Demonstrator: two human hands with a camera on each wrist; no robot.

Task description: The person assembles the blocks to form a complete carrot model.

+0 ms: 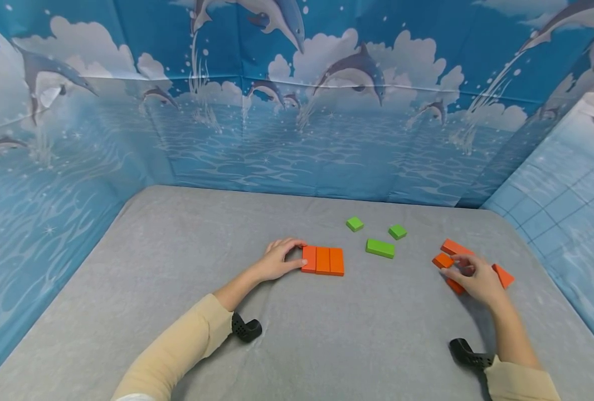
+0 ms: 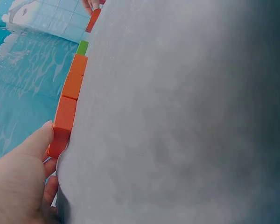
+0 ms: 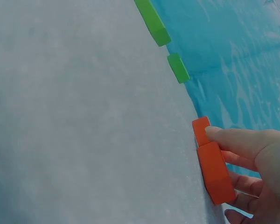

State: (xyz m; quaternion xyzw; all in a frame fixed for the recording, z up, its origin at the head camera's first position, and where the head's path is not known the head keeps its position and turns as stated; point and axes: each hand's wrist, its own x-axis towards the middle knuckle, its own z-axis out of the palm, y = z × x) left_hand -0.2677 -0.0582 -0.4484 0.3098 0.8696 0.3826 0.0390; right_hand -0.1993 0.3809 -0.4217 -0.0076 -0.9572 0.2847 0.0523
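Observation:
Three oblong orange blocks lie side by side near the middle of the table in the head view. My left hand pinches the leftmost block between thumb and fingers; its neighbours are a middle block and a right-hand block. Farther right, my right hand holds a small orange block between thumb and index finger. Around that hand lie a long orange block, another orange block partly covered by the hand, and an orange wedge-like piece. The right wrist view shows the thumb on the small block.
Between the hands lie a long green block and two small green blocks, one at the left and one at the right. A grey cloth covers the table. Dolphin-printed curtains hang behind and at the sides.

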